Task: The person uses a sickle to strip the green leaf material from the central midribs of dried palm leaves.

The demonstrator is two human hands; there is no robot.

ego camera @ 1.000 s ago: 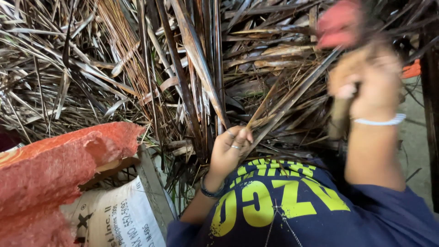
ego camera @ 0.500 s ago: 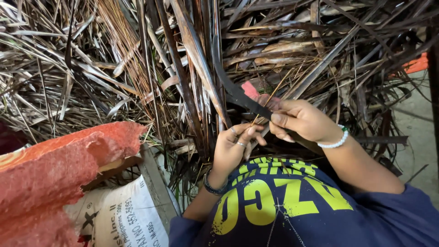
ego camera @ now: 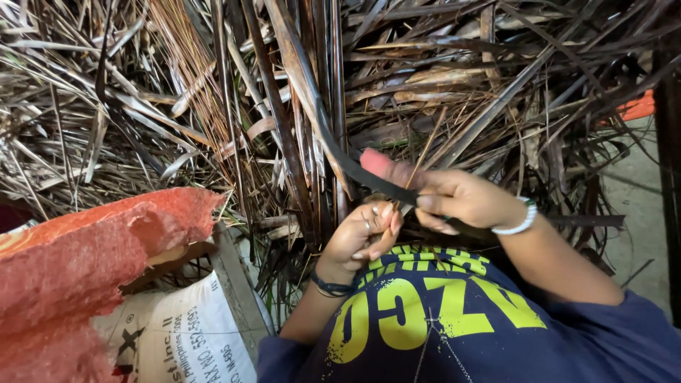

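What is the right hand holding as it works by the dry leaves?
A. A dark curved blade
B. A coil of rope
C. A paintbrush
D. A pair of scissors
A: the right hand grips a dark curved blade that sweeps up into the dry leaves, while the left hand pinches a thin leaf strip against it.

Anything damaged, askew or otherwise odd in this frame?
Yes: the red foam slab at lower left has a ragged, torn edge. Otherwise, the right hand holds a dark curved blade against a thin stalk pinched by the left hand.
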